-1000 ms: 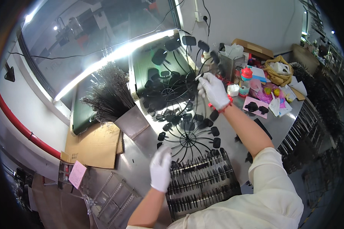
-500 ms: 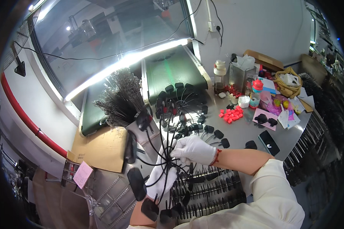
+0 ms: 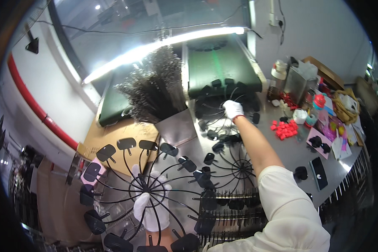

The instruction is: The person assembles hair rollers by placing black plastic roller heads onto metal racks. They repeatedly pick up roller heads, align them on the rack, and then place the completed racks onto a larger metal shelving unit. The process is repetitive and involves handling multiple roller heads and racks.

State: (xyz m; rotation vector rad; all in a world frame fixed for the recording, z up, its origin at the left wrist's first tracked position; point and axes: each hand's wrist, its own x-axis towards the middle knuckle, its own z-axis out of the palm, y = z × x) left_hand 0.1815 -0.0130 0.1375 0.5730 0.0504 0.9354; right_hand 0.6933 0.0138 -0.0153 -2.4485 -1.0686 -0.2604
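Observation:
My left hand (image 3: 150, 200), in a white glove, grips the hub of a black wheel-shaped plastic piece (image 3: 113, 189) with paddle tips on thin spokes, held up at the lower left. My right hand (image 3: 232, 108), also gloved, reaches far forward onto another black spoked wheel (image 3: 222, 94) lying at the back of the metal table (image 3: 281, 151) and closes on its centre. A third spoked wheel (image 3: 235, 166) lies flat on the table beneath my right forearm.
A bundle of thin dark rods (image 3: 155, 88) stands at the back left beside green conveyor belts (image 3: 218, 67). Red caps (image 3: 283, 130), jars, a phone (image 3: 318, 173) and clutter fill the right side. A tray of black parts (image 3: 235, 210) sits near me. Cardboard (image 3: 109, 134) lies left.
My left hand has lifted one spoked wheel up and to the left. My right hand left that wheel and stretched forward to the wheel at the back.

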